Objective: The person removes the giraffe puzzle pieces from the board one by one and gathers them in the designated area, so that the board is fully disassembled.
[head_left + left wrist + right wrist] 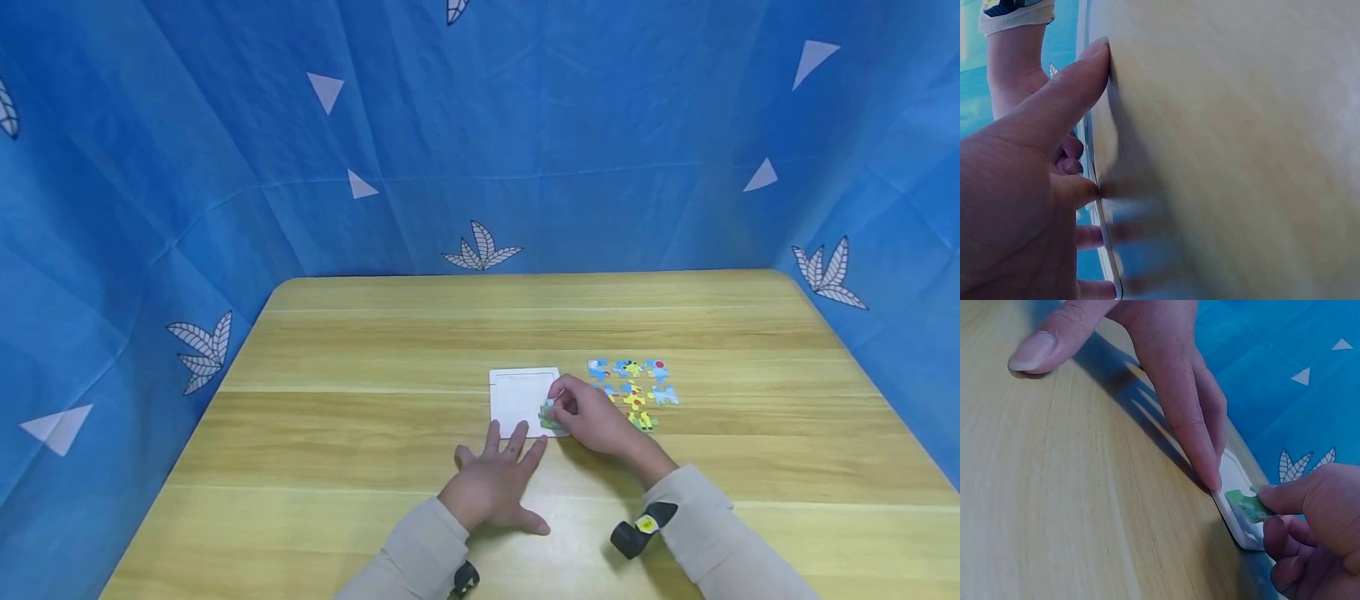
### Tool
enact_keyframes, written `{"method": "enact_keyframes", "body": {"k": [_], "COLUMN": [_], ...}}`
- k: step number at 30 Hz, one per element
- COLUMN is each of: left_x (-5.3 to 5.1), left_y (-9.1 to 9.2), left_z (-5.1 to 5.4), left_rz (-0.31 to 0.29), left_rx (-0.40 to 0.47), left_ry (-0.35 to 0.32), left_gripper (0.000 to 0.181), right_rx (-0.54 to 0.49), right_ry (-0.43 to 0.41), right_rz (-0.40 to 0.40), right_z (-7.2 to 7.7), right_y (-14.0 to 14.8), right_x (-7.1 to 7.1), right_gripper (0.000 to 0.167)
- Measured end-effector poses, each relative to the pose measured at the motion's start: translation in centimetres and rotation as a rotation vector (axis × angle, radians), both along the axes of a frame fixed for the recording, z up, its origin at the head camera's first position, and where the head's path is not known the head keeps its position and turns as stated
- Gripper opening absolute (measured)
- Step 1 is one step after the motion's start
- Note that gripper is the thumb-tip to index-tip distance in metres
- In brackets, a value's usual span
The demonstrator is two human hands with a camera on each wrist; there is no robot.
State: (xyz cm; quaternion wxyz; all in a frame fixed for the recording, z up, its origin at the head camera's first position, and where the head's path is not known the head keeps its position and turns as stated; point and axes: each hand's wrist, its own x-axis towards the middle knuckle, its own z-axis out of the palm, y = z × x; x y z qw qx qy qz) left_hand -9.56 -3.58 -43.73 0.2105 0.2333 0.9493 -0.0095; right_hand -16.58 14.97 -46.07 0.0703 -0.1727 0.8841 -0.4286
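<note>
A white puzzle frame point(517, 398) lies on the table in the head view. Between thumb and fingers, my right hand point(592, 417) pinches a green jigsaw piece point(1249, 504) over the frame's near right corner. My left hand point(491, 483) is spread, its straight fingertips touching the frame's near edge while the thumb points right. In the right wrist view the green piece appears tilted above the white frame point(1230, 472). The left wrist view shows the left hand point(1016, 187) close up; the piece is hidden there.
Several loose jigsaw pieces point(664, 395), blue, yellow and green, lie to the right of the frame, partly behind the right hand. The wooden table point(337, 417) ends at a blue cloth point(585, 125) at the back and sides.
</note>
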Motion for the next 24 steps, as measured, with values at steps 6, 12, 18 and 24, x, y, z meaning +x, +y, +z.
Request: {"method": "enact_keyframes", "body": {"k": [6, 12, 18, 24], "left_x": [0.0, 0.0, 0.0, 0.1], "left_y": [0.0, 0.0, 0.0, 0.0], "left_z": [0.0, -0.2, -0.2, 0.1], "left_rz": [0.0, 0.004, 0.006, 0.011], "left_rx": [0.0, 0.003, 0.003, 0.01], "left_ry": [0.006, -0.002, -0.009, -0.016], "left_gripper": [0.108, 0.108, 0.109, 0.109], "right_rx": [-0.016, -0.008, -0.006, 0.026], "right_ry": [-0.001, -0.002, 0.024, 0.042], "right_rz": [-0.019, -0.058, -0.086, -0.117], "right_z": [0.2, 0.1, 0.2, 0.5], "right_y": [0.4, 1.8, 3.3, 4.5], "right_x": [0.2, 0.1, 0.1, 0.6], "right_gripper": [0.014, 0.016, 0.016, 0.017]}}
